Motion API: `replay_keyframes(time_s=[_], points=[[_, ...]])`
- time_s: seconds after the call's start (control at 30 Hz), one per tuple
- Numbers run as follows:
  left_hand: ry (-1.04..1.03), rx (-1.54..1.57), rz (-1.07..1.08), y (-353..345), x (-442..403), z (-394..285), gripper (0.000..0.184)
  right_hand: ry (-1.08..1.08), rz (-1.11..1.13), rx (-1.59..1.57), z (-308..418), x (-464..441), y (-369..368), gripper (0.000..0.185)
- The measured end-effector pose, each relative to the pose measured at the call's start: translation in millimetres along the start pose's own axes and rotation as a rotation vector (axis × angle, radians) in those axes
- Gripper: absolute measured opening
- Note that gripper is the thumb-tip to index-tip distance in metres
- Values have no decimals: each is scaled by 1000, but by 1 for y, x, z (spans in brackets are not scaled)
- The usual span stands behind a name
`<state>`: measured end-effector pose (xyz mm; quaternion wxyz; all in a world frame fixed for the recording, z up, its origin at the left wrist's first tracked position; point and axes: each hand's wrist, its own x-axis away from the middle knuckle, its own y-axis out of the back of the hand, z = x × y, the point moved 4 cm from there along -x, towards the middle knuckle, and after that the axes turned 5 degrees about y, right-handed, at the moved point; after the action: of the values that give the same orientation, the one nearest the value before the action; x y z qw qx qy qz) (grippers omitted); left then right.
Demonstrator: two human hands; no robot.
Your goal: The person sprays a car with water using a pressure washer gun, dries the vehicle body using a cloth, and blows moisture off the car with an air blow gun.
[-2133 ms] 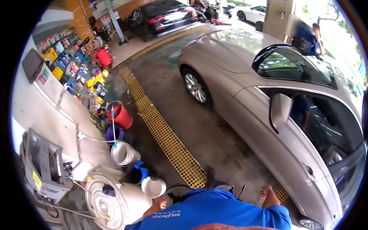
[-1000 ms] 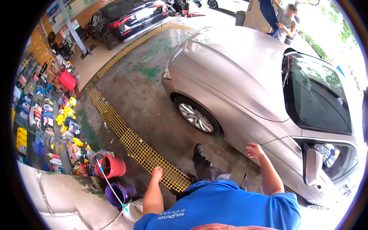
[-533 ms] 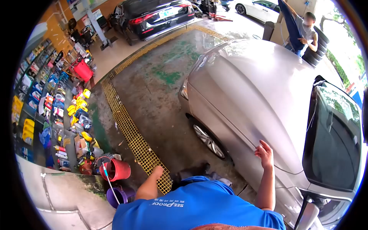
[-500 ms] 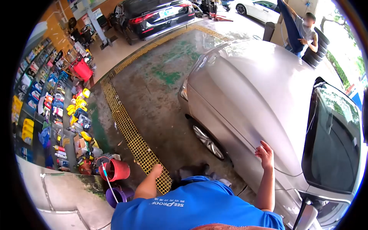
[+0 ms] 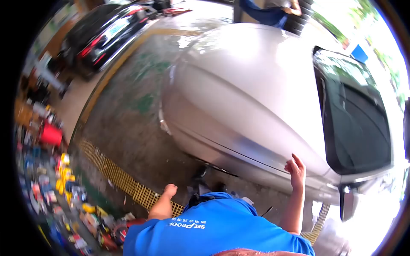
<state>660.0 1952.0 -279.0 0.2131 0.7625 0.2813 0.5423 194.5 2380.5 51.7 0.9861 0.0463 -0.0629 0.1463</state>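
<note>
My right hand is raised over the near front fender of the beige car. Its fingers are apart, some of them bent, and nothing shows in it. Whether it touches the bodywork I cannot tell. Over the yellow floor grating hangs my left hand, small in view with its fingers curled in; what it holds, if anything, is hidden. The car's windshield and side mirror lie to the right of my right hand.
A black car stands at the upper left. Bottles and containers crowd the lower left, below a red bucket. Beyond the hood, a person is partly visible with dark blue cloth beside stacked tires.
The view has turned and I have moved along the car toward its front. My right hand stays raised with fingers apart. The red and purple buckets near me have mostly left view.
</note>
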Motion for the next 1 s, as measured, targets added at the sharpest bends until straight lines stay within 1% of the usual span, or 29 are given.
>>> replay_keyframes(time_s=[0.03,0.07,0.1,0.17,0.2,0.23,0.27,0.33,0.37,0.4,0.43,0.47,0.5,0.53,0.57,0.6,0.67,0.73,0.77,0.8,0.83,0.87,0.9,0.93,0.97,1.0], points=[[12,15,4,15,-22,-3,29,13,-39,-1,4,1,0,46],[-26,20,-31,38,-35,-18,28,12,-88,-1,14,3,-5,46],[-20,15,-69,59,-46,-31,30,13,-125,2,19,5,-10,46],[-10,110,-172,90,-80,-46,32,20,-188,-52,29,6,-19,44],[-31,71,-202,102,-102,-52,32,23,-203,-79,31,7,-25,43],[-30,-19,-160,117,-118,-65,32,36,-197,-98,34,7,-31,42],[-38,93,-181,129,-118,-79,35,45,-198,-86,36,8,-38,42],[-51,149,-270,148,-138,-93,42,49,-194,-75,41,10,-54,42],[-18,147,-332,161,-138,-108,43,37,-204,-82,41,11,-60,43],[-46,254,-363,174,-138,-123,47,50,-197,-77,41,10,-65,43],[-60,413,-332,180,-163,-123,52,59,-189,-69,42,10,-69,43],[-61,558,-395,193,-149,-141,58,49,-204,-66,43,10,-71,43],[-50,605,-391,205,-146,-154,64,61,-197,-56,45,10,-73,43],[-61,672,-438,217,-135,-170,67,72,-190,-46,47,10,-75,43],[-149,675,-494,226,-151,-174,68,67,-202,-42,47,11,-76,43],[-144,629,-564,240,-121,-201,68,67,-210,-39,47,10,-77,43],[-232,621,-597,255,-122,-233,68,76,-207,-27,40,6,-78,44],[-377,755,-655,258,-145,-269,68,66,-202,-28,29,2,-84,43],[-440,756,-649,259,-134,-297,69,57,-193,-26,24,0,-89,43],[-538,639,-711,257,-141,-320,70,46,-166,-12,21,-2,-97,44],[-533,491,-718,250,-143,-342,72,36,-144,-1,21,-4,-110,44],[-571,374,-692,240,-139,-363,75,25,-125,17,19,-5,-125,43],[-601,199,-752,215,-159,-374,78,13,-107,35,16,-7,-141,43],[-537,60,-671,201,-122,-393,77,29,-69,100,7,-10,-155,42],[-561,-8,-606,180,-122,-401,77,46,-31,165,0,-13,-174,42],[-588,-66,-521,161,-101,-411,76,55,1,209,-4,-15,-192,40]])
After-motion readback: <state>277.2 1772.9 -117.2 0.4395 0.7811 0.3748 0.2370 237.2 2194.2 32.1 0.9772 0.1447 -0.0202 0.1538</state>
